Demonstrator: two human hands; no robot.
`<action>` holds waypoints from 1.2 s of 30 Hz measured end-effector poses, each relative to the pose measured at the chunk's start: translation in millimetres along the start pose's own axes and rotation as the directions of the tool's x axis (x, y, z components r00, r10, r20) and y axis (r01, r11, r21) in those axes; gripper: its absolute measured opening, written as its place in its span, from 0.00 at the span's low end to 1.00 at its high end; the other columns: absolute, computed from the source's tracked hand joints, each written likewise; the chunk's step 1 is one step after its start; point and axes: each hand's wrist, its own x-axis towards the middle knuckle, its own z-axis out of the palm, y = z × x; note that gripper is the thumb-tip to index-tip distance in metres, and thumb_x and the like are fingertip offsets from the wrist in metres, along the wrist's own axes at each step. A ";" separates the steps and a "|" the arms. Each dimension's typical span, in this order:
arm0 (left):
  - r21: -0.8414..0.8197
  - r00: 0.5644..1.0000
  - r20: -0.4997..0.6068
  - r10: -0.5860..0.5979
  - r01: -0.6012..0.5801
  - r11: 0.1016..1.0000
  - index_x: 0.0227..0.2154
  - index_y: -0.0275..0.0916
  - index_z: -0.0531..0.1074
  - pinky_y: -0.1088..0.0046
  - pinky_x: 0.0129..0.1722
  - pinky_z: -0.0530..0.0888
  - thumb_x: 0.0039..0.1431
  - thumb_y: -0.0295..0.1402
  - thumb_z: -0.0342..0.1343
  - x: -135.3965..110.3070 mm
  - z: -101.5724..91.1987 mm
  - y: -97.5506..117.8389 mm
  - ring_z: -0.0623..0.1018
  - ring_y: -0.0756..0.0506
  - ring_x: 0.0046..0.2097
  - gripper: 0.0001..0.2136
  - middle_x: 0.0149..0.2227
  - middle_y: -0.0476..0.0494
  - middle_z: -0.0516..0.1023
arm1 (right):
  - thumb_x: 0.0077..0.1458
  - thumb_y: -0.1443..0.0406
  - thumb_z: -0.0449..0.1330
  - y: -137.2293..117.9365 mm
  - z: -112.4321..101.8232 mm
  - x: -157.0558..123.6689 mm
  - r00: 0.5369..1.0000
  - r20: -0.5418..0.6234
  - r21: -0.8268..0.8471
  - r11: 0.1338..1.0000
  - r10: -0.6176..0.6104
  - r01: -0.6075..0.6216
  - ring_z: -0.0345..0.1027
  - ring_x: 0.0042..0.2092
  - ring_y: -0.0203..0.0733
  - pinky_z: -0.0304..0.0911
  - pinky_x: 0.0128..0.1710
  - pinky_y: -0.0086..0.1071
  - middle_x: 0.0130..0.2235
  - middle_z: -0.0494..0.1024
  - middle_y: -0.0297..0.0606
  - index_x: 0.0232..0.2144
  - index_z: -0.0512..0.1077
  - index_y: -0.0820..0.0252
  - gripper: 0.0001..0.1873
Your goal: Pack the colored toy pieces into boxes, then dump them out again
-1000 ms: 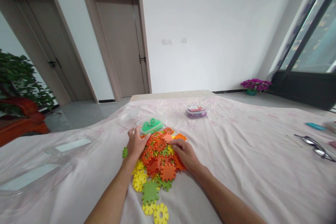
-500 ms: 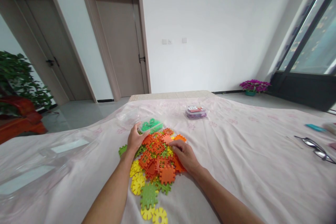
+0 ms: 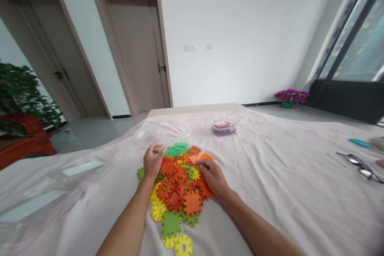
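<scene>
A loose heap of plastic building pieces lies on the cloth: orange square interlocking tiles (image 3: 192, 203), green tiles (image 3: 171, 224) and yellow notched discs (image 3: 183, 245). My left hand (image 3: 153, 161) is at the heap's far left, thumb and fingers closed on a clear plastic box whose outline is faint. Bright green pieces (image 3: 179, 148) lie in or beside the box's mouth, at the far edge of the heap. At the heap's right side is my right hand (image 3: 211, 174), fingers curled together against the orange pieces. What its fingertips hold, if anything, is hidden.
A lidded clear box of purple pieces (image 3: 224, 127) stands beyond the heap. Clear plastic containers (image 3: 79, 168) lie to the left, another (image 3: 147, 133) farther back. Glasses (image 3: 360, 166) and a blue object (image 3: 360, 143) are at the right. A patterned cloth (image 3: 270, 168) covers the surface.
The bright green pieces have shifted right toward the heap as my left hand tilted their box. My left hand moved slightly left; my right hand stayed nearly in place.
</scene>
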 end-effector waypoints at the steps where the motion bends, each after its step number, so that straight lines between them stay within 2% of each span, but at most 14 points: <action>1: -0.041 1.000 0.021 -0.008 0.009 0.999 0.39 0.39 0.73 0.67 0.41 0.72 0.48 0.51 0.60 -0.9 0.0 3.1 0.77 0.43 0.36 0.21 0.30 0.48 0.75 | 0.59 0.62 0.54 0.6 -0.2 0.0 1.000 -0.027 0.000 1.000 -0.002 0.002 0.72 0.42 0.45 0.65 0.45 0.39 0.39 0.79 0.39 0.39 0.77 0.57 0.13; 4: -0.158 0.996 0.088 -0.030 0.044 0.986 0.39 0.38 0.72 0.71 0.36 0.72 0.49 0.51 0.59 -3.0 1.1 13.2 0.76 0.46 0.32 0.22 0.28 0.50 0.74 | 0.60 0.60 0.54 1.6 -2.3 0.1 0.993 -0.116 0.016 1.000 -0.012 0.014 0.71 0.43 0.45 0.66 0.46 0.40 0.42 0.79 0.40 0.43 0.76 0.57 0.14; 8: -0.273 0.979 0.200 -0.047 0.102 0.957 0.42 0.38 0.70 0.73 0.32 0.72 0.51 0.52 0.56 -6.7 0.8 25.2 0.76 0.47 0.30 0.24 0.29 0.50 0.75 | 0.63 0.56 0.52 2.9 -8.8 0.0 0.977 -0.212 0.088 0.996 0.010 0.009 0.70 0.49 0.47 0.65 0.52 0.42 0.51 0.76 0.44 0.52 0.71 0.57 0.20; 11: -0.377 0.945 0.321 -0.058 0.184 0.908 0.44 0.39 0.68 0.73 0.33 0.73 0.54 0.50 0.56 -10.3 -1.1 29.6 0.77 0.47 0.32 0.22 0.32 0.50 0.76 | 0.65 0.54 0.50 3.2 -16.1 0.7 0.965 -0.263 0.137 0.990 -0.004 0.042 0.68 0.54 0.48 0.65 0.54 0.43 0.58 0.71 0.46 0.58 0.67 0.56 0.23; 15: -0.482 0.894 0.444 -0.050 0.286 0.828 0.44 0.40 0.67 0.73 0.33 0.73 0.53 0.47 0.59 -14.7 -2.5 30.3 0.78 0.47 0.34 0.20 0.33 0.51 0.77 | 0.66 0.53 0.48 -2.1 -26.9 2.9 0.959 -0.256 0.114 0.982 -0.118 0.151 0.64 0.58 0.49 0.64 0.56 0.45 0.62 0.67 0.45 0.62 0.63 0.53 0.25; 18: -0.469 0.863 0.503 -0.047 0.318 0.824 0.44 0.40 0.68 0.72 0.34 0.74 0.52 0.47 0.60 -17.9 -2.9 30.6 0.78 0.46 0.33 0.21 0.33 0.51 0.77 | 0.67 0.55 0.49 -8.1 -31.5 4.4 0.958 -0.182 0.060 0.970 -0.220 0.235 0.65 0.58 0.48 0.62 0.57 0.45 0.58 0.71 0.44 0.58 0.68 0.52 0.22; 22: -0.444 0.829 0.558 -0.029 0.328 0.834 0.49 0.39 0.68 0.67 0.36 0.75 0.54 0.50 0.57 -20.5 -3.5 32.6 0.79 0.43 0.35 0.25 0.34 0.48 0.78 | 0.67 0.58 0.51 -12.6 -31.3 5.3 0.941 -0.132 0.017 0.949 -0.311 0.316 0.71 0.49 0.45 0.65 0.51 0.41 0.46 0.79 0.41 0.48 0.76 0.52 0.16; 25: -0.404 0.834 0.551 -0.001 0.269 0.874 0.54 0.39 0.66 0.63 0.42 0.75 0.57 0.52 0.53 -19.3 -1.9 33.9 0.79 0.41 0.40 0.27 0.41 0.43 0.78 | 0.66 0.59 0.52 -13.8 -30.6 5.4 0.931 -0.105 -0.005 0.936 -0.349 0.351 0.71 0.45 0.44 0.65 0.47 0.37 0.42 0.79 0.40 0.44 0.77 0.54 0.14; 29: -0.279 0.877 0.479 0.044 0.105 0.954 0.61 0.40 0.60 0.62 0.55 0.69 0.53 0.49 0.60 -17.3 4.5 35.5 0.74 0.40 0.55 0.35 0.57 0.35 0.69 | 0.67 0.58 0.51 -15.0 -31.2 4.6 0.940 -0.070 -0.049 0.942 -0.335 0.332 0.68 0.36 0.41 0.63 0.39 0.33 0.32 0.75 0.37 0.34 0.75 0.57 0.16; 33: -0.130 0.850 0.499 0.170 -0.121 0.984 0.68 0.41 0.46 0.57 0.62 0.61 0.49 0.48 0.65 -22.7 11.3 42.5 0.63 0.36 0.64 0.48 0.63 0.30 0.60 | 0.68 0.58 0.48 -17.1 -31.2 3.2 0.948 -0.051 -0.066 0.948 -0.315 0.312 0.64 0.33 0.38 0.60 0.36 0.31 0.30 0.71 0.35 0.31 0.71 0.58 0.18; 36: 0.040 0.830 0.496 0.255 -0.314 0.948 0.69 0.44 0.43 0.51 0.63 0.57 0.43 0.49 0.67 -30.5 14.0 52.3 0.59 0.32 0.66 0.54 0.64 0.31 0.57 | 0.68 0.58 0.48 -19.3 -31.5 2.3 0.946 -0.034 -0.078 0.944 -0.323 0.320 0.64 0.33 0.37 0.60 0.36 0.30 0.30 0.70 0.35 0.31 0.70 0.58 0.18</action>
